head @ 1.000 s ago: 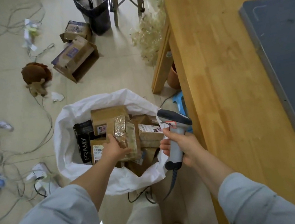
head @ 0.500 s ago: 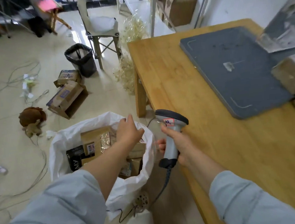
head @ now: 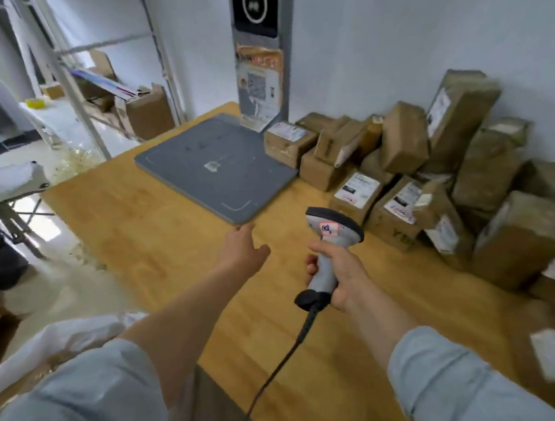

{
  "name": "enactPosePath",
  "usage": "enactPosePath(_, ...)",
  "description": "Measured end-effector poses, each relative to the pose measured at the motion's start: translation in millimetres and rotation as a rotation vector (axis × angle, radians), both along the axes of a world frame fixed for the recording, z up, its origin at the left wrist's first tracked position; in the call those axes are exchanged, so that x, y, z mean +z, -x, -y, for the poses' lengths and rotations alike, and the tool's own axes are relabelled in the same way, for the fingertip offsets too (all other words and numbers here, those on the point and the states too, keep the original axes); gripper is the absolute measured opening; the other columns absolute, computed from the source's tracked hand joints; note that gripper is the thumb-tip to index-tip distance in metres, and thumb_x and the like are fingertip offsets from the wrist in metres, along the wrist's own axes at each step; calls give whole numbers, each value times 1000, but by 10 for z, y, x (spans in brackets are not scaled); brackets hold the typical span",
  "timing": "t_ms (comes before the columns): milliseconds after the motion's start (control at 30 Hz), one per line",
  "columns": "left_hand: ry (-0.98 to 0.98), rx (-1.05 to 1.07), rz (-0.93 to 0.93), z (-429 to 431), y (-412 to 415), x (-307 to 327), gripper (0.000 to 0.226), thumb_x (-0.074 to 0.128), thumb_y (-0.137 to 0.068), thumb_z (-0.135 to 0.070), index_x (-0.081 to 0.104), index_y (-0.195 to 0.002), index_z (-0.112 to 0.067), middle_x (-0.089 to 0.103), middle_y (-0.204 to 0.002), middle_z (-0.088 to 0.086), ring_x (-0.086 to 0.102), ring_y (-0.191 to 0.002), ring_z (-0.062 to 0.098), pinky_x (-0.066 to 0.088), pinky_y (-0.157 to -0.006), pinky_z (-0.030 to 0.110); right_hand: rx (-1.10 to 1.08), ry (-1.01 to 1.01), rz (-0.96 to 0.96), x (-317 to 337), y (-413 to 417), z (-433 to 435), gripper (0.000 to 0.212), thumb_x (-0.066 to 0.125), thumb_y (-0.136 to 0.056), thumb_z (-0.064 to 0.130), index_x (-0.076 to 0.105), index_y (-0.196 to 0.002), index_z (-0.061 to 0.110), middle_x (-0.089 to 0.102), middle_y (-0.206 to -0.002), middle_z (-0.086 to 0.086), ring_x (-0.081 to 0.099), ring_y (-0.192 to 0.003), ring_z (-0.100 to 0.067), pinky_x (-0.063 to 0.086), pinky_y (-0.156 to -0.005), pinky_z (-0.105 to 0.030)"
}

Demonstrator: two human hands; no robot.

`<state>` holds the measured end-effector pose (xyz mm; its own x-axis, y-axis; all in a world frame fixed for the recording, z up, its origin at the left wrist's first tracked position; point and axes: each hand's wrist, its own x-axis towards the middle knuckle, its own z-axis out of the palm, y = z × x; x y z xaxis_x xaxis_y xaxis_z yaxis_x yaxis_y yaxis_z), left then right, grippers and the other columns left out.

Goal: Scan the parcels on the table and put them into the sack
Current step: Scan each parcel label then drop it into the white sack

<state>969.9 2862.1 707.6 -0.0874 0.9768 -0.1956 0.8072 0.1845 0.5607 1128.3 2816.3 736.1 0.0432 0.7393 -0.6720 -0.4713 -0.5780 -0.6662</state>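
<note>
The wooden table [head: 157, 227] carries a flat grey pad [head: 198, 163] toward its far edge. Just beside the pad, against the wall, sits a heap of brown taped parcels [head: 404, 138] with white labels.

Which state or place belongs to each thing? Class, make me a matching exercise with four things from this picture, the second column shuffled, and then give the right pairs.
Column one
1. barcode scanner
2. left hand
3. grey pad
4. parcels

Column two
A. piled against the wall
B. thin slab lying flat on the wooden table
C. open, holding nothing
D. gripped in the right hand

Pairs: 1-D, 2-C, 3-B, 4-A
</note>
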Motion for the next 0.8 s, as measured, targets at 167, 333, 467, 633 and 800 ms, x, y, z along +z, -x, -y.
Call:
enactPosePath(167, 13, -136, -1, -155, -887, 84, 67, 61, -92, -27, 29, -150, -14, 32, -152, 9, 39, -133, 26, 38, -102, 33, -158, 12, -24, 79, -808, 117, 17, 66, -82, 4, 55, -70, 7, 56, -50, -5, 47, -38, -12, 42, -47, -22)
enactPosePath(333, 31, -281, -66, -512, -1521, 53, 63, 63, -90, -27, 36, -145, -14, 41, -143, 10, 47, -125, 27, 44, -96, 35, -291, -8, -34, 106, -1331, 35, 17, 65, -82, 4, 56, -69, 7, 57, -50, -5, 48, -37, -10, 43, -43, -20)
enactPosePath(467, 83, -296, -141, -936, -1812, -107, 67, 66, -87, -30, 36, -144, -14, 44, -137, 13, 47, -123, 29, 45, -98, 38, -306, 9, -31, 101, -1523, -129, 12, 66, -82, 5, 59, -73, 7, 59, -53, -5, 50, -40, -11, 45, -46, -22)
enactPosePath(633, 133, -280, -163, -1472, -2108, -346, 80, 68, -83, -37, 25, -149, -21, 30, -145, 16, 31, -133, 34, 37, -106, 46, -337, 19, 1, 18, -1640, -532, 8, 68, -81, 2, 64, -87, 6, 61, -60, -9, 52, -42, -14, 46, -46, -23)
enactPosePath(800, 205, -276, -259, -1911, -2304, -588, 113, 73, -68, -58, -1, -151, -36, 6, -157, 20, 0, -144, 42, 19, -111, 60, -342, 45, 22, -110, -1628, -835, 9, 67, -82, 0, 66, -86, 7, 61, -59, -8, 53, -42, -15, 46, -47, -23)
